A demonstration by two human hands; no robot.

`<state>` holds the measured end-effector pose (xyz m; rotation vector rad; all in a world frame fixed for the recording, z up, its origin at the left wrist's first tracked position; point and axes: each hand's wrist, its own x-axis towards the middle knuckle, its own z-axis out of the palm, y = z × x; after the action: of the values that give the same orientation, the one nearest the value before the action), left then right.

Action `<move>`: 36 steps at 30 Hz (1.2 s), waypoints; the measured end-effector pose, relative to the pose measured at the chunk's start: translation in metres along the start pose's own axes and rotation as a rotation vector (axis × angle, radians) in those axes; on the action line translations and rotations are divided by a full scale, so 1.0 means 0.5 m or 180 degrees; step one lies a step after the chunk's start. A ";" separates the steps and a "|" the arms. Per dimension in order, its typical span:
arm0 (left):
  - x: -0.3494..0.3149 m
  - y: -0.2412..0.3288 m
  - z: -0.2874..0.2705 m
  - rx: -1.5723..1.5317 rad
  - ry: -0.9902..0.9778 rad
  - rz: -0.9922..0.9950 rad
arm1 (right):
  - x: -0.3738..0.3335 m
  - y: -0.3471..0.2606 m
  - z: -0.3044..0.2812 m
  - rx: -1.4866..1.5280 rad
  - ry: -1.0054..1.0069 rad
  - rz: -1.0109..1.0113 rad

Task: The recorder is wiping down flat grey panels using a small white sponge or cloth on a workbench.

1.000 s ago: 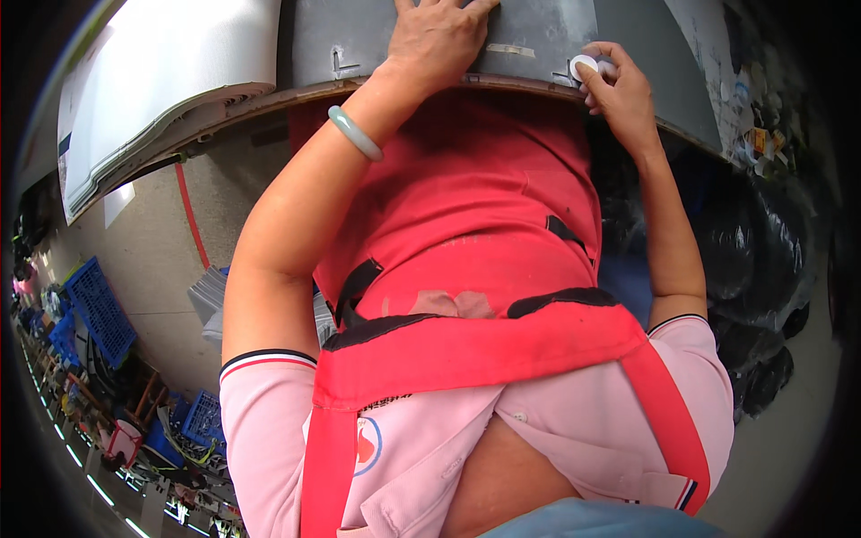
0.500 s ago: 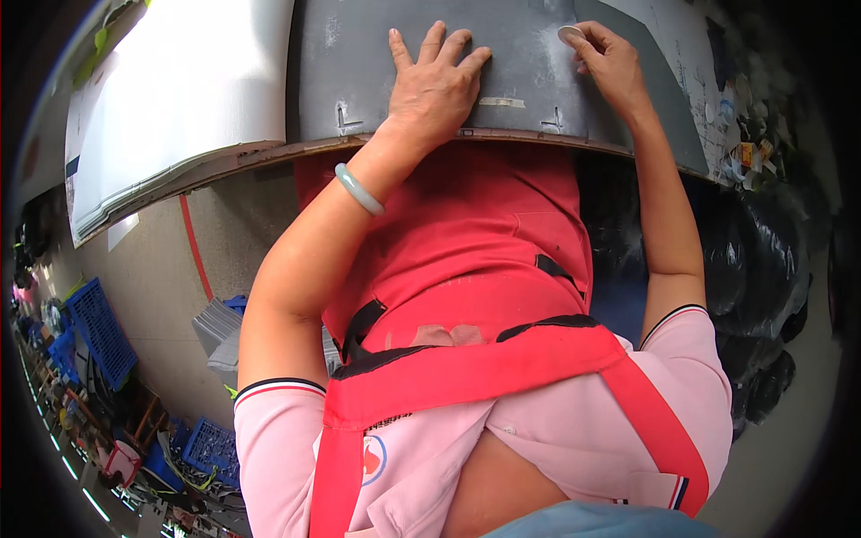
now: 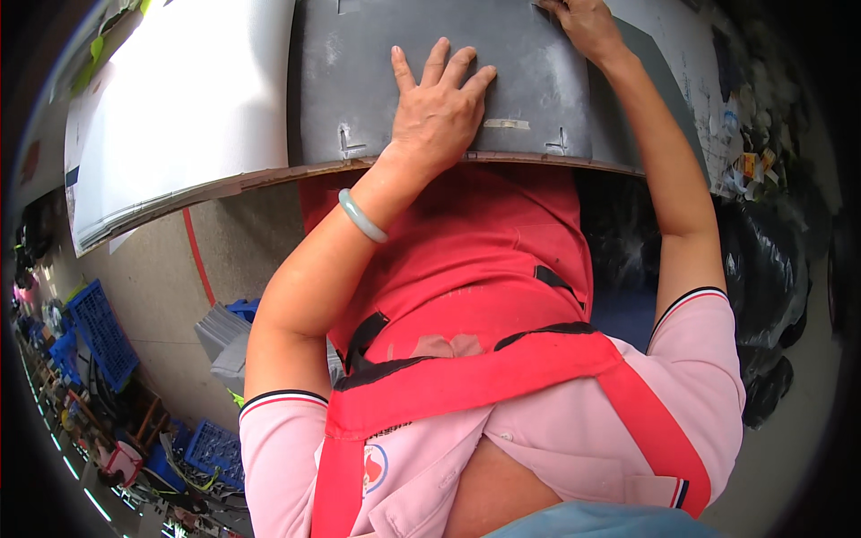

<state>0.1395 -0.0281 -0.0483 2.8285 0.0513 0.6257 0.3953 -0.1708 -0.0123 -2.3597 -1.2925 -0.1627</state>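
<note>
My left hand [image 3: 439, 112] lies flat with spread fingers on a dark grey sheet [image 3: 345, 76], pressing near its middle. The sheet has L-shaped slots by its corners, pale smudges and a strip of tape [image 3: 507, 124] to the right of my palm. At the sheet's far right part, close to the upper rim of the view, my right hand [image 3: 587, 29] is closed in a pinch. The small white disc seen in those fingers a moment ago is barely visible now, mostly hidden by the fingertips and the picture's edge.
A stack of white sheets [image 3: 188, 85] covers the table's left side. Another dark grey piece [image 3: 655, 81] sticks out on the right, over a marked pale surface. Black plastic bags [image 3: 762, 269] stand at the lower right. Blue crates [image 3: 103, 332] and clutter are on the floor at left.
My right hand has moved away from me and a little left along the sheet. My left hand stays pressed in place; the whole view has shifted slightly.
</note>
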 end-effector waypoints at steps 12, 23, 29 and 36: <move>0.000 0.001 0.005 -0.0012 0.0011 0.0001 | -0.015 -0.035 -0.010 0.1287 0.0138 0.1873; 0.004 0.001 0.020 -0.0162 0.0086 0.0109 | 0.065 -0.087 -0.025 0.1512 0.0053 0.1873; 0.000 0.003 0.020 -0.0113 0.0149 -0.0024 | 0.149 -0.216 0.135 0.0617 -0.0078 -0.0306; 0.001 0.004 0.027 -0.0162 0.0168 -0.0039 | 0.213 -0.320 0.183 0.0626 -0.0292 -0.0549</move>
<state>0.1454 -0.0331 -0.0595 2.7608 0.0611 0.6888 0.3130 0.0253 -0.0098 -2.1123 -1.4837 0.0202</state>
